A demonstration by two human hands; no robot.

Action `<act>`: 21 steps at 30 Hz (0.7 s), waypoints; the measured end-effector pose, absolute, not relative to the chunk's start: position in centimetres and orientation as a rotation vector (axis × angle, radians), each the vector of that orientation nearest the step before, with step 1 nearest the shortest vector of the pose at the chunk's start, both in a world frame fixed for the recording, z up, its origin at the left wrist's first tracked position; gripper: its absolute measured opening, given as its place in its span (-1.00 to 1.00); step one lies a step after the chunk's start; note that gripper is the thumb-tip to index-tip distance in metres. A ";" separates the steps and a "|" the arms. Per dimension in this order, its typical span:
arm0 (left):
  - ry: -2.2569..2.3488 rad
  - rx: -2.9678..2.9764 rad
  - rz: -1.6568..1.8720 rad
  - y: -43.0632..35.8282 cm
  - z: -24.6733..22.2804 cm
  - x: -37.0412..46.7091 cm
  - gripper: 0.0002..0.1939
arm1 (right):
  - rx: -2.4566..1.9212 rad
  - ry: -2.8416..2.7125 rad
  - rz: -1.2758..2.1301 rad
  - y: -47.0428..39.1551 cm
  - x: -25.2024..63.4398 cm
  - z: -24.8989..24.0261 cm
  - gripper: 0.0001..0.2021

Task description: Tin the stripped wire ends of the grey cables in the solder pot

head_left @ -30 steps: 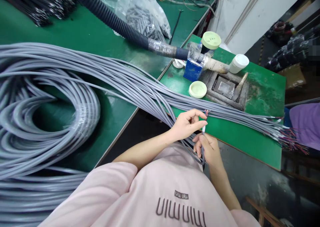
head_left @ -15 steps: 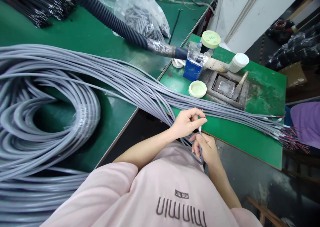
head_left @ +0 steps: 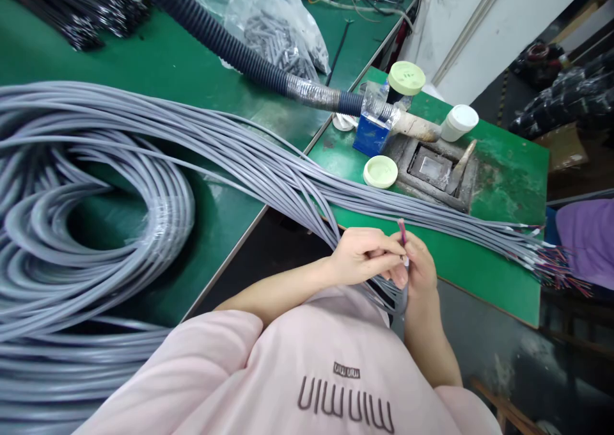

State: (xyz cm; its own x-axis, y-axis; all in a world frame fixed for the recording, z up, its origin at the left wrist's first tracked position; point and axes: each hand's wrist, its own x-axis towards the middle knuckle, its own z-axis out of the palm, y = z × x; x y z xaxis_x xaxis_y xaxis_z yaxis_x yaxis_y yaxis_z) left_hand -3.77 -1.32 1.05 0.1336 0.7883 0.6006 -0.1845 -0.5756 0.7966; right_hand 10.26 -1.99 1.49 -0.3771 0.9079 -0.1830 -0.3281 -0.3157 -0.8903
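Observation:
In front of my body, both hands are closed around the end of one grey cable (head_left: 403, 299). Pinkish-red wires (head_left: 401, 229) stick up from that end above my fingers, and a bit of white shows just below them. My left hand (head_left: 359, 254) pinches at the base of the wires with thumb and fingertips. From the other side my right hand (head_left: 422, 267) grips the cable, its fingers partly hidden behind the left. Behind the hands, a long bundle of grey cables (head_left: 268, 160) runs across the table, its stripped ends (head_left: 551, 262) fanned out at the right.
A coil of grey cable (head_left: 167, 224) lies left. A black hose (head_left: 206, 32) ends beside a blue box (head_left: 371, 134) and a soiled metal pot (head_left: 432, 166). Nearby are a pale-green lid (head_left: 380, 171) and white jar (head_left: 459, 123). A purple sleeve (head_left: 588, 240) shows right.
Both hands have shifted slightly right and nearer my body. The right hand has risen to meet the left, and the pinkish wires now stand out above the fingers.

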 end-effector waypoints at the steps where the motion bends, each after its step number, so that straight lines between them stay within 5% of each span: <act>1: 0.586 1.459 1.504 -1.5 1.1 -3.6 -0.93 | -0.915 -1.007 1.763 -1.9 10.3 1.6 -0.69; 11: 0.446 0.622 1.244 -0.2 0.6 -2.0 -0.71 | -1.203 -1.237 0.915 -2.3 10.2 2.3 -0.93; 21: 0.519 0.666 1.263 0.3 0.3 -2.5 -0.65 | -1.203 -1.340 0.811 -1.5 10.5 2.3 -0.97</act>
State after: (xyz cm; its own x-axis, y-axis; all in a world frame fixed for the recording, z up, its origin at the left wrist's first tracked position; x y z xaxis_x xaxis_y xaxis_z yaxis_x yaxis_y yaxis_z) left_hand -2.47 0.27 0.34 0.2341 0.9722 0.0041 -0.6880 0.1627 0.7072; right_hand 10.47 -1.48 2.33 0.1235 0.9534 0.2752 0.1979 0.2481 -0.9483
